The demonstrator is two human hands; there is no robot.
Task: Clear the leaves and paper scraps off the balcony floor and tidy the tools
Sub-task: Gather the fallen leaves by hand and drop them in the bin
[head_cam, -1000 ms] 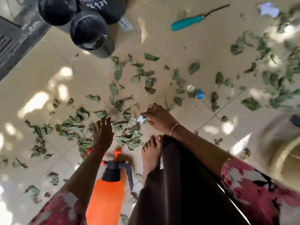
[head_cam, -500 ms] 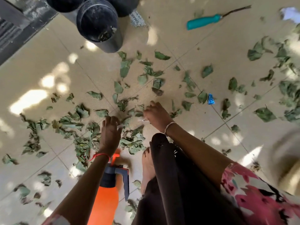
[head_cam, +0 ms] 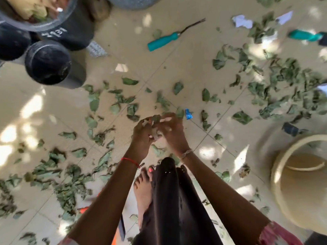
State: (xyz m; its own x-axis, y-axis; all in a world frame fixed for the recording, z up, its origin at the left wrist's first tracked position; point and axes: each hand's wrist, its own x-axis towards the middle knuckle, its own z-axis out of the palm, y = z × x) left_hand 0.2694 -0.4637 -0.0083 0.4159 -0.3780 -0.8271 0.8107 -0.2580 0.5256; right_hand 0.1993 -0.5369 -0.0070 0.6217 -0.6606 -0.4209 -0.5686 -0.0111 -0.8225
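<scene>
Green leaves (head_cam: 276, 76) lie scattered over the beige tiled floor, thickest at the right and lower left. My left hand (head_cam: 142, 134) and my right hand (head_cam: 170, 129) are raised together above the floor, cupped round a small bunch of leaves and paper bits (head_cam: 155, 121). A teal-handled tool (head_cam: 164, 40) lies on the floor ahead. A second teal tool (head_cam: 304, 35) lies at the far right. White paper scraps (head_cam: 242, 21) lie near the top right. A blue scrap (head_cam: 188, 114) lies just beyond my right hand.
Black pots (head_cam: 47, 62) stand at the upper left, one holding debris. A cream bucket (head_cam: 299, 175) stands open at the right. An orange sprayer (head_cam: 85, 209) is mostly hidden under my left forearm. My bare foot (head_cam: 143, 184) is below my hands.
Both hands have lifted off the floor and come together around gathered leaves. The view has tilted up, bringing more pots, the bucket and a second tool into sight.
</scene>
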